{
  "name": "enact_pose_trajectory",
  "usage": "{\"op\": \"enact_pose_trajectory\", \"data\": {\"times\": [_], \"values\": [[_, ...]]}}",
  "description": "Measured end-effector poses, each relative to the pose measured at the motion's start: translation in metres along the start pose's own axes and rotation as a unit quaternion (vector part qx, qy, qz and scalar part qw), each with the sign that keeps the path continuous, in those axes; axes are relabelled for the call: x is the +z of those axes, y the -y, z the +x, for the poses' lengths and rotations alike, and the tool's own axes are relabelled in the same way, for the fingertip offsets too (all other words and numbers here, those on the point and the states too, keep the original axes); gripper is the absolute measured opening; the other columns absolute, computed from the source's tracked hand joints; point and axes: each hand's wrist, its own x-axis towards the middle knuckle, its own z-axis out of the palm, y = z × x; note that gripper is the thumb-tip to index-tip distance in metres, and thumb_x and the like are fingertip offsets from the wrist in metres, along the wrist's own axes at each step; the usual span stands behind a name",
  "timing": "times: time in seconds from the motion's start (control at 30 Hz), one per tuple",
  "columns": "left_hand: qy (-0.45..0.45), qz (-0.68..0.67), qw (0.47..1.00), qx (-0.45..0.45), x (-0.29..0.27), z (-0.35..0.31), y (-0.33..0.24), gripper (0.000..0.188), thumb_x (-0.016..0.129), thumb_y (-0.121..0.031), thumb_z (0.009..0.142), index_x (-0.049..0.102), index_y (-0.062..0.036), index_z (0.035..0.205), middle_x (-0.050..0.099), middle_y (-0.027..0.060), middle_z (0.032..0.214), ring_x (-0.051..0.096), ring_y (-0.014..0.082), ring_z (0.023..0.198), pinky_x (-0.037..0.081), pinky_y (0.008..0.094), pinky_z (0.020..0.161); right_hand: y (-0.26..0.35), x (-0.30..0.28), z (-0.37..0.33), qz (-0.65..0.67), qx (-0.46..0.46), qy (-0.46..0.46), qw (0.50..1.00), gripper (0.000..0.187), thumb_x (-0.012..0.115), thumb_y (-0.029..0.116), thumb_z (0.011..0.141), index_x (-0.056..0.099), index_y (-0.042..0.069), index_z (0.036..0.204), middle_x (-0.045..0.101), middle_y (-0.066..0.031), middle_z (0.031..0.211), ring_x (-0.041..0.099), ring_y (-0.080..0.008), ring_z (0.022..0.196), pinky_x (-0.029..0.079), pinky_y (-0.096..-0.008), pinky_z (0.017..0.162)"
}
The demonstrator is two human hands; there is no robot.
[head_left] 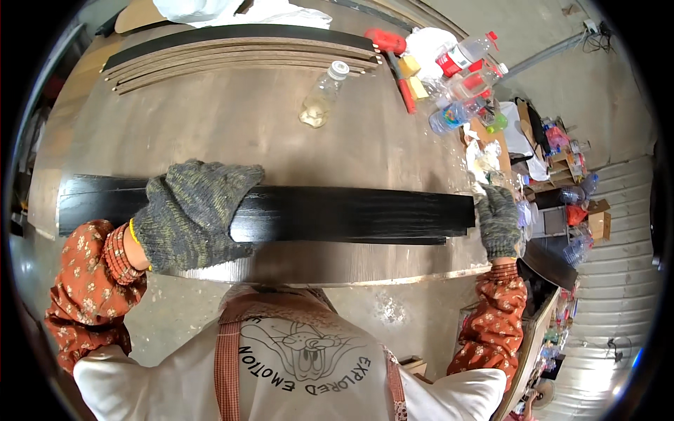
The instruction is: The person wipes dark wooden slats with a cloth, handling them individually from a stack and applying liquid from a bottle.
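A long black wood-grained board [351, 214] lies across the near part of the worktable. My left hand [200, 214], in a grey-green knit glove, grips the board left of its middle, spanning its width from far edge to near edge. My right hand [499, 223], gloved alike, is just past the board's right end, beside its corner. Its fingers look curled, and what they hold, if anything, is too small to make out. Farther back on the table lies a stack of similar boards [239, 52], the top one black and the lower edges brown.
A clear bottle [323, 95] with some liquid stands mid-table. At the far right are a red-headed hammer [386, 41], yellow blocks [413, 77] and several plastic bottles [456, 114]. White plastic sheeting [242, 12] lies behind the stack. The wooden table's [232, 270] near edge runs before me.
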Motion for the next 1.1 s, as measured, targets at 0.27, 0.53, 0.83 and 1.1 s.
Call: {"op": "enact_pose_trajectory", "data": {"times": [0.27, 0.53, 0.83, 1.1], "values": [[-0.002, 0.016, 1.000, -0.005, 0.000, 0.005, 0.001, 0.085, 0.078, -0.048, 0.062, 0.049, -0.0068, 0.131, 0.063, 0.0162, 0.112, 0.061, 0.0354, 0.100, 0.045, 0.0456, 0.092, 0.115, -0.007, 0.048, 0.173, -0.350, -0.042, 0.920, 0.026, 0.063, 0.007, 0.082, 0.066, 0.007, 0.108, 0.061, -0.0098, 0.105, 0.058, -0.0269, 0.101, 0.047, -0.0373, 0.090], [-0.016, 0.007, 1.000, -0.011, -0.001, 0.010, 0.004, 0.079, 0.078, -0.045, 0.065, 0.051, -0.0076, 0.129, 0.061, 0.0174, 0.117, 0.061, 0.0350, 0.103, 0.046, 0.0447, 0.092, 0.143, 0.021, 0.078, 0.092, -0.590, 0.100, 0.796, 0.033, 0.055, 0.015, 0.085, 0.057, 0.002, 0.116, 0.062, -0.0115, 0.104, 0.059, -0.0279, 0.088, 0.049, -0.0384, 0.075], [-0.046, 0.032, 0.998, 0.004, 0.014, 0.015, 0.023, 0.081, 0.078, -0.048, 0.064, 0.050, -0.0119, 0.132, 0.062, 0.0146, 0.115, 0.061, 0.0329, 0.102, 0.047, 0.0441, 0.092, 0.192, 0.044, 0.101, 0.269, -0.647, 0.019, 0.713, 0.031, 0.052, 0.013, 0.087, 0.055, 0.000, 0.115, 0.058, -0.0109, 0.099, 0.058, -0.0240, 0.089, 0.049, -0.0384, 0.075], [-0.051, 0.073, 0.996, 0.009, 0.012, 0.018, 0.028, 0.078, 0.077, -0.048, 0.066, 0.051, -0.0115, 0.130, 0.060, 0.0151, 0.119, 0.059, 0.0343, 0.107, 0.045, 0.0456, 0.094, 0.174, 0.085, 0.118, 0.390, -0.651, -0.040, 0.650, 0.020, 0.058, 0.014, 0.087, 0.061, 0.002, 0.102, 0.062, -0.0099, 0.086, 0.060, -0.0222, 0.069, 0.049, -0.0356, 0.058]]}}
